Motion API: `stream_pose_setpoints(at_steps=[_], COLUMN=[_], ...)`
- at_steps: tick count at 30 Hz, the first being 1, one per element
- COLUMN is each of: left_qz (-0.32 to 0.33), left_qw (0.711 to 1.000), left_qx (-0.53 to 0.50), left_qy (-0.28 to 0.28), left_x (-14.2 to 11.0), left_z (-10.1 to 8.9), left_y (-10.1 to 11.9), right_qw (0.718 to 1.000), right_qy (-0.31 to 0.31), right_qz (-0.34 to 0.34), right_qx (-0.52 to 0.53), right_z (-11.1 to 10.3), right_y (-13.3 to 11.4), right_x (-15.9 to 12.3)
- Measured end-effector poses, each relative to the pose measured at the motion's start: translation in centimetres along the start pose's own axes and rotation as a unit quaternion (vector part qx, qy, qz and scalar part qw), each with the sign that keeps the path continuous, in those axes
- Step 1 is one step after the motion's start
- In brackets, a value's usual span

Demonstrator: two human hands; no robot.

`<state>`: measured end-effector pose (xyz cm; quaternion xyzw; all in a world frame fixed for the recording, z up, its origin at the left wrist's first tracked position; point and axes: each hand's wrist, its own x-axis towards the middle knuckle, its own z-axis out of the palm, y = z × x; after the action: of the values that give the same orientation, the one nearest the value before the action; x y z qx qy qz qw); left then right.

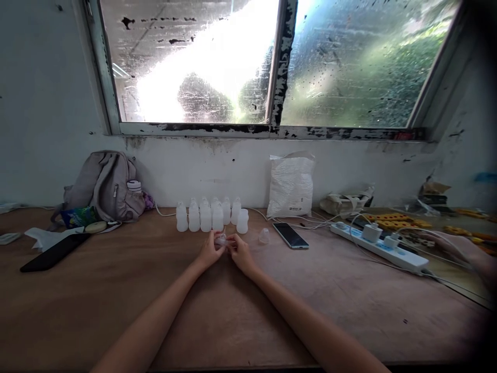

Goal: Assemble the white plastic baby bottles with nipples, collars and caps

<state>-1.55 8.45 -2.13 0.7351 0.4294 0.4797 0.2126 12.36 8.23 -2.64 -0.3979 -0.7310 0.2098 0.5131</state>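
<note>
At the middle of the table, my left hand (210, 249) and my right hand (238, 250) meet with fingers closed around a small translucent bottle top (221, 241). Its exact shape is partly hidden by the fingers. Just beyond them stands a group of several white feeding bottles (193, 218) with clear pointed caps. One bottle without a top (242, 223) stands at the group's right end, behind my right hand. A clear cap (264, 236) rests on the table to the right of my right hand.
A black phone (291, 235) and a stuffed white plastic bag (291, 185) are right of the bottles. Farther right lie a power strip (378, 247) with cables and another person's hand (458, 251). A backpack (106, 186) and a dark flat device (56, 252) are at left.
</note>
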Motion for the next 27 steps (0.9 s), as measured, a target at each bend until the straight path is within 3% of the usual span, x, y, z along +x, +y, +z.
stream_pose_setpoints(at_steps=[2,8,12,17,22,27], left_qz=[-0.012,-0.034,-0.017,-0.022,-0.018,-0.018], left_qw=[0.999,0.998,0.997,0.997,0.997,0.996], left_qx=[-0.028,0.024,0.074,0.071,0.055,0.035], left_qy=[-0.017,-0.035,-0.001,0.017,0.043,0.083], left_x=[0.2,0.3,0.2,0.3,0.3,0.5], left_z=[0.0,-0.5,-0.7,-0.6,-0.4,-0.7], left_y=[-0.4,-0.6,-0.5,-0.7,-0.8,-0.1], right_qw=[1.000,0.998,0.989,0.958,0.953,0.964], right_qy=[-0.003,0.005,0.106,0.225,0.195,0.135], right_qz=[0.007,0.047,0.087,0.148,0.203,0.203], right_qx=[-0.005,-0.031,-0.057,-0.102,-0.110,-0.107], right_z=[0.0,0.2,-0.3,-1.7,-2.3,-1.8], right_y=[0.2,1.1,2.5,4.7,6.2,5.5], right_x=[0.0,0.1,1.3,4.4,7.1,6.6])
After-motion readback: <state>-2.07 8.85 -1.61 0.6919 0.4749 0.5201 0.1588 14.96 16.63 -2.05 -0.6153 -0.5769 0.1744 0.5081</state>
